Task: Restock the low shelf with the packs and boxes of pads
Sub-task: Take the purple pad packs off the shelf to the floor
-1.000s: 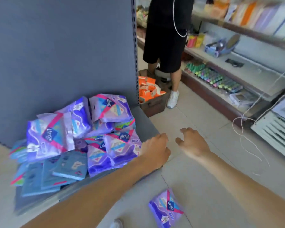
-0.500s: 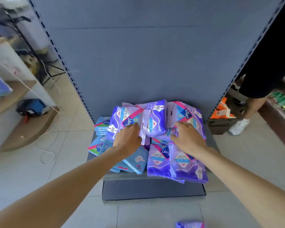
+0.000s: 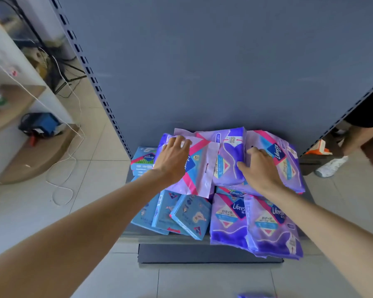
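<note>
A heap of purple Libresse pad packs and blue boxes lies on the low grey shelf (image 3: 164,238). My left hand (image 3: 173,161) lies flat on the rear left purple pack (image 3: 199,168), fingertips reaching its top edge. My right hand (image 3: 260,169) presses on the rear packs, its thumb on the middle pack (image 3: 227,162) and its fingers against the right pack (image 3: 285,162). Two more purple packs (image 3: 227,221) (image 3: 272,231) overhang the shelf's front right. Blue boxes (image 3: 192,216) lean at the front left, and another blue box (image 3: 143,160) sits behind them. One purple pack (image 3: 254,296) lies on the floor at the bottom edge.
The grey back panel (image 3: 202,72) rises right behind the heap. A person's leg and white shoe (image 3: 332,167) stand at the right beside a carton of orange boxes (image 3: 319,149). A white cable (image 3: 63,179) loops over the floor tiles left, near a wooden shelf unit (image 3: 30,151).
My view swung from the aisle to face the shelf. Both hands came onto the rear packs and have since slid farther back and up over them.
</note>
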`<state>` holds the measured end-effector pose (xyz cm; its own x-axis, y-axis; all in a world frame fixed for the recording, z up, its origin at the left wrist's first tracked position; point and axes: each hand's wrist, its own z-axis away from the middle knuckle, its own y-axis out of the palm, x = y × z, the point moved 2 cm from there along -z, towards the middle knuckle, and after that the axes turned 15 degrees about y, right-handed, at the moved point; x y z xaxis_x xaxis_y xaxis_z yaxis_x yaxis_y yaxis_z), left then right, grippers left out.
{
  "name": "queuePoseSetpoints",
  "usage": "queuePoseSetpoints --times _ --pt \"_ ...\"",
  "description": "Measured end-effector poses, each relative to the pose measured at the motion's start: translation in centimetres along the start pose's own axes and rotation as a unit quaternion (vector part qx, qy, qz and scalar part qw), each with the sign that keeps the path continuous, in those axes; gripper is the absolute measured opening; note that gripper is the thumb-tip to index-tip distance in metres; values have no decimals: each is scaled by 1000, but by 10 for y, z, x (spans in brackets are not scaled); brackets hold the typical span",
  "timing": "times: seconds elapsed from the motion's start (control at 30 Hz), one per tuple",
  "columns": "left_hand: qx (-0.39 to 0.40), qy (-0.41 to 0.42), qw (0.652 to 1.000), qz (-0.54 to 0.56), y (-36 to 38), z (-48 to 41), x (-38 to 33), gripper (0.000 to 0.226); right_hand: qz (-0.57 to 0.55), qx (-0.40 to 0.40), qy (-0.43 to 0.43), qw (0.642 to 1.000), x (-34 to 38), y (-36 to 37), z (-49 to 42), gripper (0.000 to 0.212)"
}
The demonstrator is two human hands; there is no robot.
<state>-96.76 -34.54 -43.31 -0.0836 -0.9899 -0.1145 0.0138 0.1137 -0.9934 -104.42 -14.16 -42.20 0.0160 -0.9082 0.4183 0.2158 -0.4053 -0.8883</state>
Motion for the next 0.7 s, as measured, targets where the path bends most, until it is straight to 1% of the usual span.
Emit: queuePoseSetpoints --times 0.07,0.13,0.23,0.3,0.4,0.47,0.53,0.57,0.63,0.67,0.7 --pt "51 41 997 -35 1 -16 10 78 -17 -13 3 1000 7 6 -16 32" --pt "92 56 992 -67 4 -31 22 87 -36 -20 9 999 16 13 -29 38" --pt "114 42 991 -61 8 -43 36 96 -60 -33 26 997 30 24 -37 49" --pt "113 31 992 -39 10 -44 41 95 -46 -47 32 997 33 31 -38 49" --pt "70 32 997 -28 12 -38 44 82 -51 -63 44 996 32 34 -39 46" --pt "55 28 998 -24 10 -34 45 75 -64 -64 69 994 32 32 -42 52" --pt "41 20 999 2 2 -28 48 69 -52 -50 96 993 32 29 -44 55" --pt "27 14 999 24 -3 -25 49 65 -46 -36 108 992 32 28 -43 50" --pt "-17 13 997 70 -14 -15 53 56 -61 -17 124 990 30 25 -38 31" --pt "-40 19 995 93 -19 -8 54 51 -79 -20 129 988 28 24 -34 25" --pt "-64 20 991 115 -24 0 56 46 -108 -24 134 985 27 20 -27 24"
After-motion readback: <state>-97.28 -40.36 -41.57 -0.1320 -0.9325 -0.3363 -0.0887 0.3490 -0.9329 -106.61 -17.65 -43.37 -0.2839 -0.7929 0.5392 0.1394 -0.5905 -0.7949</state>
